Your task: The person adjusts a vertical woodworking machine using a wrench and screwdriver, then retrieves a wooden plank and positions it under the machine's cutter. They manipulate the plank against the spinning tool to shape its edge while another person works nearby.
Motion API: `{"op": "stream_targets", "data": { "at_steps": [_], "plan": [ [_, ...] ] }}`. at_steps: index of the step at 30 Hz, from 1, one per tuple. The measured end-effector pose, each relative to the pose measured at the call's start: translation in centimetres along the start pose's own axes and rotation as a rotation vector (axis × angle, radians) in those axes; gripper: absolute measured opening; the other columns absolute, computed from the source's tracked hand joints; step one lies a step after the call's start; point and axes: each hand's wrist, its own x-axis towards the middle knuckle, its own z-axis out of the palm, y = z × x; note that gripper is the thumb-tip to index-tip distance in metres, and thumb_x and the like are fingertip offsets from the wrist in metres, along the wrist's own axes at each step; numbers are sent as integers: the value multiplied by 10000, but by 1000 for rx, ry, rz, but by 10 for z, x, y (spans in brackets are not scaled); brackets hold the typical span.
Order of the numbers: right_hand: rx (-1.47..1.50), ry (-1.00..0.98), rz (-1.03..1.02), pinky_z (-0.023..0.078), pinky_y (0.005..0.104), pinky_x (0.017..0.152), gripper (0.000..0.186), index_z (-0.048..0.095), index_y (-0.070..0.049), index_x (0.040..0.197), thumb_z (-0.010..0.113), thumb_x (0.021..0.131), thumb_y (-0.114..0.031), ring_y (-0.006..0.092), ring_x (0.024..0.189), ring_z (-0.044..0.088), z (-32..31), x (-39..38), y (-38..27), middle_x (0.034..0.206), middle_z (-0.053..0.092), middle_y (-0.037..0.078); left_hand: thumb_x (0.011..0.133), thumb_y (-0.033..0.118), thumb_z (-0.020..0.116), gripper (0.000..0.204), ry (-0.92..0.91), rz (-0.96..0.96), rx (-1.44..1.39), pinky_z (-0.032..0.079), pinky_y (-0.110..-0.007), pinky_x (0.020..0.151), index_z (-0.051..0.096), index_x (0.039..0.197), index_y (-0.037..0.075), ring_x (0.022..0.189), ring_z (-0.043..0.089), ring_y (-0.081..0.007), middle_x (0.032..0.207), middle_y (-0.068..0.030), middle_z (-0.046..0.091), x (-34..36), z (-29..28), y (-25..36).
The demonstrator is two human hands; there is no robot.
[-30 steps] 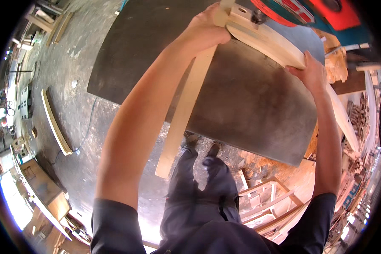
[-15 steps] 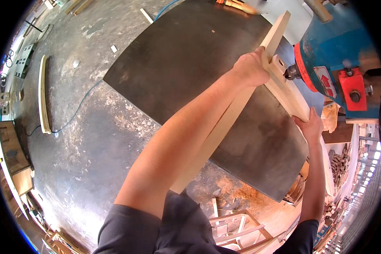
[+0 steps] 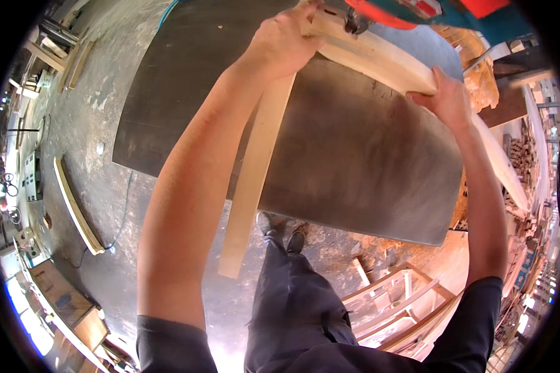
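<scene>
A long pale wooden board (image 3: 386,62) runs from the top middle toward the right, under the dark bit (image 3: 356,23) of a blue machine with a red collar (image 3: 386,15). My left hand (image 3: 289,40) is closed over the board's left end, its fingertips partly hidden. My right hand (image 3: 448,99) grips the same board farther right, thumb on the near side. A straight wooden strip (image 3: 255,186) extends from beneath my left hand toward me and overhangs the near edge of the dark metal table (image 3: 367,149). How strip and board meet is hidden by that hand.
A slatted wooden frame (image 3: 404,304) lies on the floor at lower right. Another long timber (image 3: 78,205) rests on the floor at left, near a thin hose. Sawdust-coloured debris (image 3: 479,81) and stacked wood pieces stand beyond my right hand.
The view has swung, so table, board and machine appear shifted and turned. Both hands keep their grip on the board. The mortise slot seen earlier near the bit is less visible.
</scene>
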Motion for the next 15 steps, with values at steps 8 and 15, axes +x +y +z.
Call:
{"op": "stream_targets", "data": {
  "at_steps": [8, 15],
  "plan": [
    [32, 8, -9, 534, 470, 761, 673, 617, -58, 1109, 826, 693, -544, 371, 851, 693, 0, -5, -3, 873, 711, 194, 881, 251, 623, 520, 92, 202, 180, 522, -501, 864, 501, 1354, 72, 1021, 639, -436, 1087, -246, 666, 1, 2, -7],
    [-33, -104, 50, 536, 458, 820, 771, 581, 0, 1241, 825, 720, -514, 405, 975, 670, 3, 0, 1, 1028, 695, 240, 894, 228, 584, 525, 14, -2, 269, 521, -517, 871, 480, 1389, 91, 1015, 647, -432, 1101, -251, 670, -6, -4, 16]
  ]
}}
